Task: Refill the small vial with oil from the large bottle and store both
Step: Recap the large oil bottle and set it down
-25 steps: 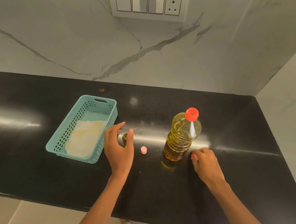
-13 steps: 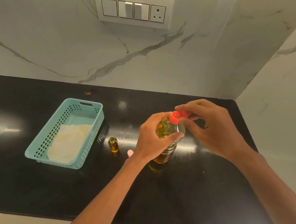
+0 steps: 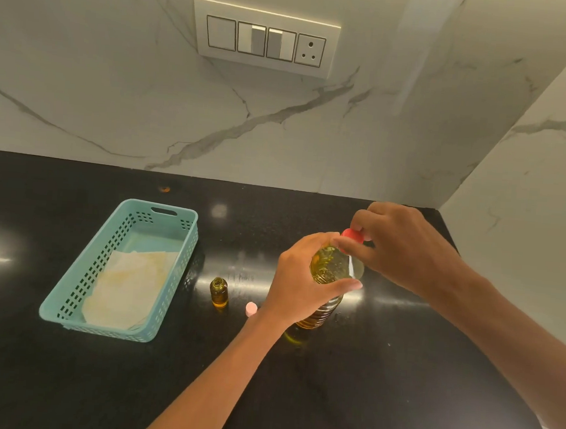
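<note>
The left hand point(image 3: 298, 282) is wrapped around the shoulder of the large clear plastic bottle of yellow oil point(image 3: 329, 278), standing on the glossy black tabletop point(image 3: 363, 387); the right hand point(image 3: 403, 246) pinches its red screw cap point(image 3: 353, 235). The small amber glass vial point(image 3: 219, 292) stands open (pink cap point(image 3: 251, 308) beside it), near the teal plastic basket point(image 3: 183, 274). Squeezing the soft bottle as the cap loosens could spurt oil; a careless elbow could topple the vial.
</note>
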